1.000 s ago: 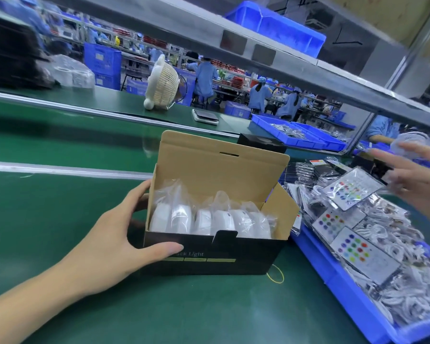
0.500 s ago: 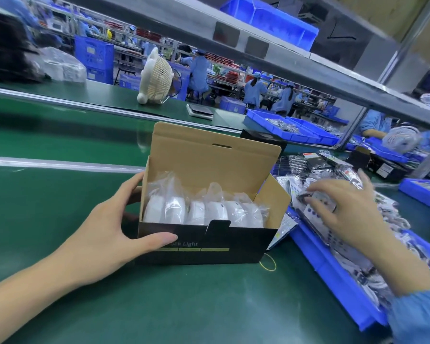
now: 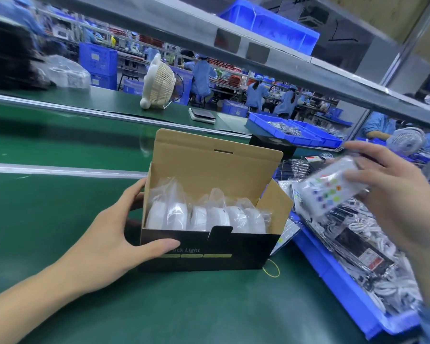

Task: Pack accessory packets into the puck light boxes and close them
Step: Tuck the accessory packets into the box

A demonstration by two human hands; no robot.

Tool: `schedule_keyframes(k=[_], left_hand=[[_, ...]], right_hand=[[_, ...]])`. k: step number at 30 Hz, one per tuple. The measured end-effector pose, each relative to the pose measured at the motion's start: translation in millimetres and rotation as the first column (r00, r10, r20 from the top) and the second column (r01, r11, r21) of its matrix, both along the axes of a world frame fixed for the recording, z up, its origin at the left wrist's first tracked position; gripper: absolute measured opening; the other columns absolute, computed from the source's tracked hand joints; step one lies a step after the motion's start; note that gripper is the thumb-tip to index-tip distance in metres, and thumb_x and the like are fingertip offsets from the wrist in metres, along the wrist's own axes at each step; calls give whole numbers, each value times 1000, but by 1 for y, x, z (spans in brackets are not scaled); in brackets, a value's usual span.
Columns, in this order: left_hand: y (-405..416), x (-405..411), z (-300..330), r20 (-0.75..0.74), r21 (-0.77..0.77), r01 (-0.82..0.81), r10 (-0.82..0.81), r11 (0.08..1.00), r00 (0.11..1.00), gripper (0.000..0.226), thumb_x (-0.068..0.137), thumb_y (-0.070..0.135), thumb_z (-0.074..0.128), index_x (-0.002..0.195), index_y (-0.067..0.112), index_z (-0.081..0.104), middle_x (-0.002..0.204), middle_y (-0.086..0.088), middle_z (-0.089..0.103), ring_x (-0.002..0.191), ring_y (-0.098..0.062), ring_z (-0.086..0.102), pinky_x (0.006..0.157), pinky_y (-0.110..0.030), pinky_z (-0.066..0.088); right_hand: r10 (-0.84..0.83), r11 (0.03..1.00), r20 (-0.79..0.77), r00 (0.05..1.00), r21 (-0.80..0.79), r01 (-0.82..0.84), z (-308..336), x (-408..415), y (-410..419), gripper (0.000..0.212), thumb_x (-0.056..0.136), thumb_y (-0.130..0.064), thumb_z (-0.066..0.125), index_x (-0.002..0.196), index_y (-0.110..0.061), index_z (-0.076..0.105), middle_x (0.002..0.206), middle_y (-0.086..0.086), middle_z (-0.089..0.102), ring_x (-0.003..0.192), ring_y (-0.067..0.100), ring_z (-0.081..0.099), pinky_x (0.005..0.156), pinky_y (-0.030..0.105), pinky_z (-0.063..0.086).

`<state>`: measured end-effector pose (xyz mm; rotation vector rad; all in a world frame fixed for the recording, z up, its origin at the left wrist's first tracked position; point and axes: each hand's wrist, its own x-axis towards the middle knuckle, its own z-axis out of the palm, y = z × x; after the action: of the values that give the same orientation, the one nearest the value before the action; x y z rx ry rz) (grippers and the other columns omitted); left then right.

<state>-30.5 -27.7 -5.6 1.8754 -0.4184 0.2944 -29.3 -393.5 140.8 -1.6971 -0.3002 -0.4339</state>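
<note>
1. Snagging is the main risk: the accessory packet [image 3: 333, 187], pinched in the right hand [image 3: 392, 194] above the blue tray [image 3: 333, 271], could catch the box's splayed right side flap or crumple against the bagged puck lights [image 3: 206, 214] filling the interior.
2. Tipping seems less likely, since the left hand [image 3: 114, 234] clasps the puck light box [image 3: 209, 254] at its left end, thumb on the black front.
3. Box stands on the green belt [image 3: 60, 219], lid upright, kraft inside, black outside.
4. Packet looks clear, blurred, with coloured dots.
</note>
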Motion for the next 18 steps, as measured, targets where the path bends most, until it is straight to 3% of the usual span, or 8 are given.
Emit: schedule_keyframes(k=[2, 4, 7, 8, 10, 11, 14, 18], left_hand=[[0, 0, 0, 6, 4, 0, 0, 1000, 1000, 105, 51, 68, 82, 142, 65, 31, 127, 36, 61, 101, 9, 67, 87, -21, 47], [0, 1, 0, 7, 4, -2, 2, 1000, 1000, 105, 50, 69, 82, 142, 65, 31, 127, 37, 61, 99, 9, 68, 85, -18, 48], [0, 1, -1, 6, -11, -7, 7, 1000, 1000, 106, 48, 68, 84, 141, 65, 33, 126, 37, 61, 98, 9, 68, 80, -10, 50], [1, 1, -1, 6, -22, -12, 12, 1000, 1000, 107, 46, 67, 84, 141, 66, 33, 125, 37, 61, 97, 8, 69, 79, -7, 49], [2, 1, -2, 12, -32, -14, 15, 999, 1000, 107, 46, 66, 86, 140, 66, 34, 126, 37, 61, 97, 6, 69, 78, -2, 47], [2, 1, -2, 13, -35, -12, 12, 999, 1000, 107, 46, 66, 87, 139, 66, 35, 126, 37, 61, 97, 5, 69, 78, -1, 47], [3, 1, -3, 18, -48, -23, 24, 999, 1000, 106, 46, 67, 87, 138, 66, 36, 127, 34, 62, 99, 0, 69, 78, -4, 48], [7, 5, -5, 9, -40, -53, 53, 998, 999, 110, 42, 77, 84, 140, 63, 38, 129, 33, 61, 98, 2, 69, 86, -26, 52]], right_hand=[[211, 971, 51, 976, -130, -203, 7, -14, 38, 36, 72, -3, 72, 100, -25, 67, 102, 12, 74, 93, 24, 71, 75, 29, 58], [291, 946, 125, 949, -187, -266, 6, -14, 72, 31, 74, -2, 72, 94, -25, 65, 100, 9, 74, 90, 23, 71, 77, 30, 59], [224, 918, 207, 952, -373, -135, -17, 6, 116, 24, 80, 7, 69, 91, -14, 64, 94, 5, 73, 87, 16, 69, 81, 25, 55], [189, 845, 253, 949, -534, -26, -28, 16, 127, 21, 82, 7, 67, 92, -12, 66, 92, 2, 72, 85, 12, 66, 82, 23, 51], [145, 549, 321, 936, -813, 194, -52, 34, 140, 20, 86, -4, 64, 102, -15, 69, 96, -4, 70, 90, 14, 60, 86, 30, 44], [136, 447, 309, 941, -867, 220, -59, 40, 141, 22, 88, -8, 63, 107, -18, 70, 101, -4, 70, 96, 19, 59, 88, 37, 42], [274, 385, 242, 931, -914, 124, -60, 49, 143, 20, 91, -11, 62, 108, -14, 73, 108, 1, 66, 96, 27, 61, 81, 41, 49], [467, -67, 143, 873, -978, 196, -44, 62, 156, 24, 95, -8, 49, 115, -12, 61, 120, 3, 42, 100, 25, 50, 76, 36, 48]])
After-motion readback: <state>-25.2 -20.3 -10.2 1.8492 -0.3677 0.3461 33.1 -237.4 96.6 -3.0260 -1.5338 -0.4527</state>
